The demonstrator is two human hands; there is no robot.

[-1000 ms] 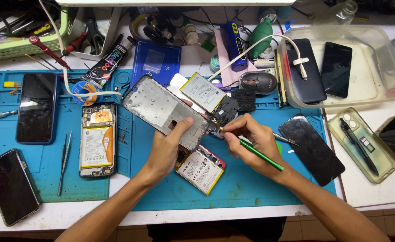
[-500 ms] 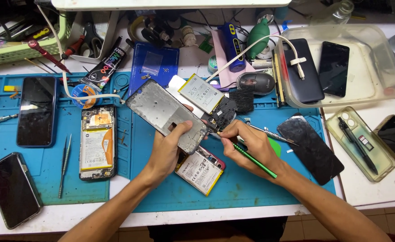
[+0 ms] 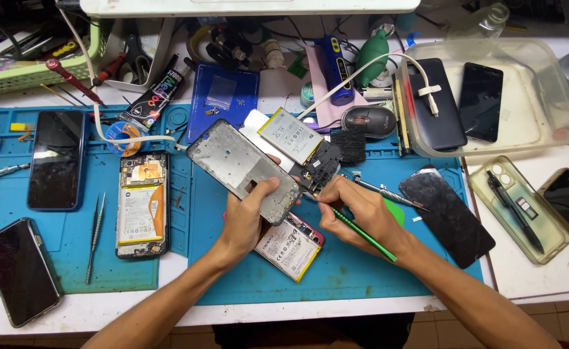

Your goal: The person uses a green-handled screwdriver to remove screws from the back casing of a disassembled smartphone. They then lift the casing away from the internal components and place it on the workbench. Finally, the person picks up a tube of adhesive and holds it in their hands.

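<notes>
Right, the left hand grips the grey phone frame, its long axis slanting up-left; at the frame's lower-right end, the right hand pinches a green tool, tip nearly touching.

The flat rubber work mat was blue — the thin plastic tool green, the bare metal phone frame speckled grey, the rectangular battery white, yellow-edged.
</notes>
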